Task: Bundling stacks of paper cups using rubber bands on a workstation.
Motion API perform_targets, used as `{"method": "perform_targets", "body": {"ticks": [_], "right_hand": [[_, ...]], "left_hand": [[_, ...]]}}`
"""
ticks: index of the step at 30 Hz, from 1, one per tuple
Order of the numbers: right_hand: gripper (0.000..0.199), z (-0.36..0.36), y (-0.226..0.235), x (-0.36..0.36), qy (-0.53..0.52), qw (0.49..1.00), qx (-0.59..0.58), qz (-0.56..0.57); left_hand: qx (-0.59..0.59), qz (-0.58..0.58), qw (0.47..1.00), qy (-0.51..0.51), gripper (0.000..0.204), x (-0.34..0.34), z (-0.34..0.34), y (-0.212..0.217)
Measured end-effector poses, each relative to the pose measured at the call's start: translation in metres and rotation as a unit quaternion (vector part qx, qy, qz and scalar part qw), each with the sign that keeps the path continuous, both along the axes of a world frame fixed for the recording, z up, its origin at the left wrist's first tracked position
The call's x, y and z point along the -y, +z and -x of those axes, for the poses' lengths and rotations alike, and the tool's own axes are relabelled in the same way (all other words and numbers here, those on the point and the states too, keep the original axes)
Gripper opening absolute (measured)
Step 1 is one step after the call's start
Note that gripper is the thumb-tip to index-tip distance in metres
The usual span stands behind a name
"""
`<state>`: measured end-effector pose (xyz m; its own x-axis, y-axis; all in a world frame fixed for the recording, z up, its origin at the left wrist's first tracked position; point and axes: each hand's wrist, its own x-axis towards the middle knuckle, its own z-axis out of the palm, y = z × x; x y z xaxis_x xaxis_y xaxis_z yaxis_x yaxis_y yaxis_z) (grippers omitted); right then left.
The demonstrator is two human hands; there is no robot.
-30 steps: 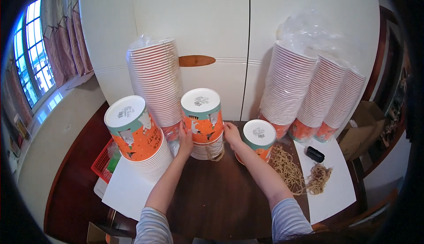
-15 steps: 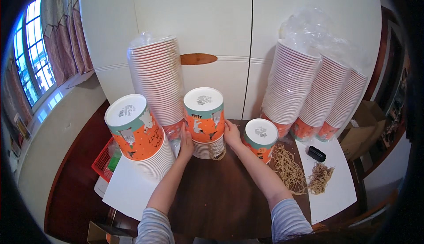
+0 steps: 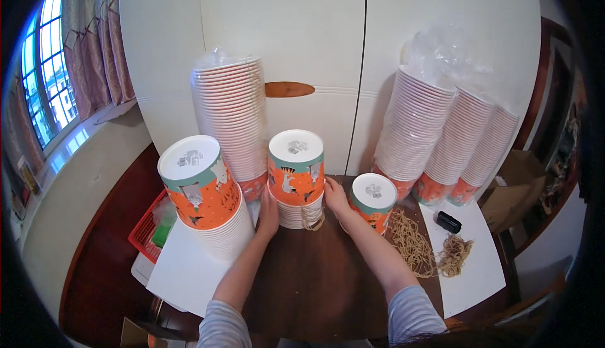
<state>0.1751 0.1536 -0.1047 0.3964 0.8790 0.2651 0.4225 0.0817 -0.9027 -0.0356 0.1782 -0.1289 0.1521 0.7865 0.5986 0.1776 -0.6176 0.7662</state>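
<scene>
Both forearms are reaching across the dark table [image 3: 315, 285], the left hand [image 3: 269, 212] and right hand [image 3: 334, 197] pressing flat against either side of the middle cup stack [image 3: 295, 181], which is standing upside down mid-table. Judging by the twine [image 3: 312, 219] dangling at its base, the bundle is being steadied for tying; next comes a careful, even grip. Behind, taller bagged stacks [image 3: 232, 121] are leaning on the cabinet [image 3: 283, 45].

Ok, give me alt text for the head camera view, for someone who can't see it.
Two bare hands, left hand and right hand, clasp the sides of a short upside-down stack of orange-and-teal paper cups on a dark brown wooden table. Similar cup stacks stand either side, tall plastic-wrapped cup stacks lean behind, and tan rubber bands lie at right.
</scene>
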Motion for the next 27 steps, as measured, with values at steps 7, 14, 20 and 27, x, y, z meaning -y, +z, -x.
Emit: {"method": "perform_targets", "body": {"ticks": [7, 14, 20, 27], "right_hand": [[0.042, 0.041, -0.010, 0.103, 0.014, 0.997, 0.063, -0.048], [0.034, 0.082, -0.042, 0.184, 0.097, 0.989, 0.097, -0.054], [0.032, 0.094, -0.032, 0.194, 0.079, 0.978, 0.191, -0.032], [0.030, 0.097, -0.031, 0.192, 0.102, 0.966, 0.233, -0.043]], "left_hand": [[-0.093, 0.060, 0.993, 0.049, 0.057, 0.058, 0.021, -0.032], [-0.119, -0.003, 0.993, 0.021, 0.041, 0.081, 0.021, -0.032], [-0.153, 0.004, 0.988, 0.009, 0.032, 0.086, 0.024, -0.029], [-0.211, -0.040, 0.976, 0.025, 0.029, 0.088, 0.025, -0.025]]}}
